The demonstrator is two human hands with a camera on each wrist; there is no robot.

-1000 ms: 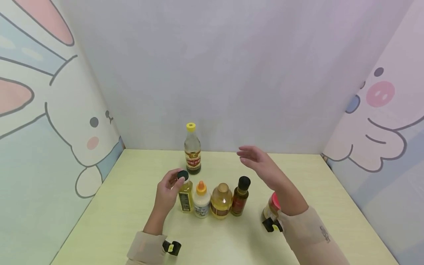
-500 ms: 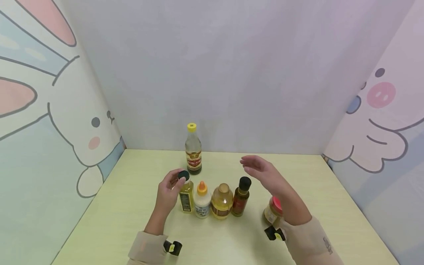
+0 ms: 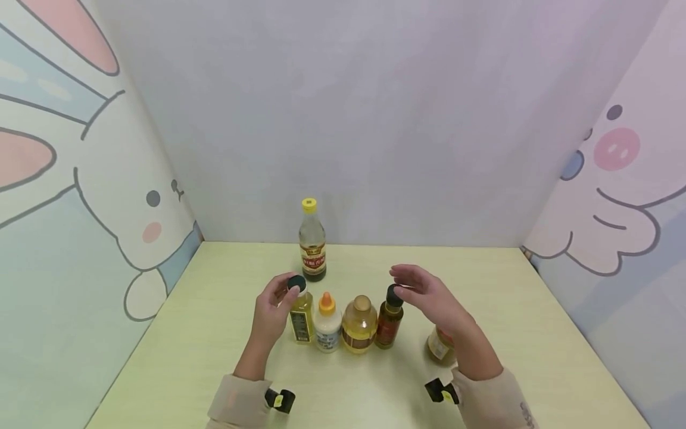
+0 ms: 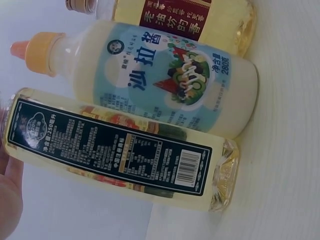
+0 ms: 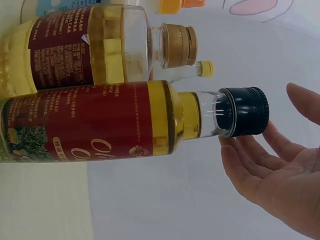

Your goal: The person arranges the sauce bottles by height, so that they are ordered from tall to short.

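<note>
Well, the largest surface on my feed is the smooth grey back wall [image 3: 354, 119], flanked by cartoon-printed side panels [image 3: 118, 196]. In front of it I see the pale yellow worktop [image 3: 214, 310]. Tan cloth sleeves [image 3: 493, 399] reach in over it. The tall bottle [image 3: 312, 250], clear and slim-necked, stands toward the back with dark liquid low inside.

Nearer me, four more stand upright in a row: from the right, the glossy red-labelled bottle [image 5: 100, 122], the round-shouldered bottle [image 3: 359, 326] of golden liquid, the opaque, cylindrical squeeze bottle [image 4: 165, 80], and the flat-sided square bottle [image 4: 115, 150] at the left end. The left grip [image 3: 272, 307] is narrow, pinching the top of the square bottle. The right grip [image 3: 429, 298] is wide about the red-labelled bottle's top, its thumb apart; I can't tell whether its fingers touch. The squat jar [image 3: 440, 347] is partly hidden by the right forearm [image 3: 477, 351].

Smallest, I make out the ribbed black cap [image 5: 245, 111] on the red-labelled bottle and the tapered orange nozzle [image 4: 37, 52] on the squeeze bottle.
</note>
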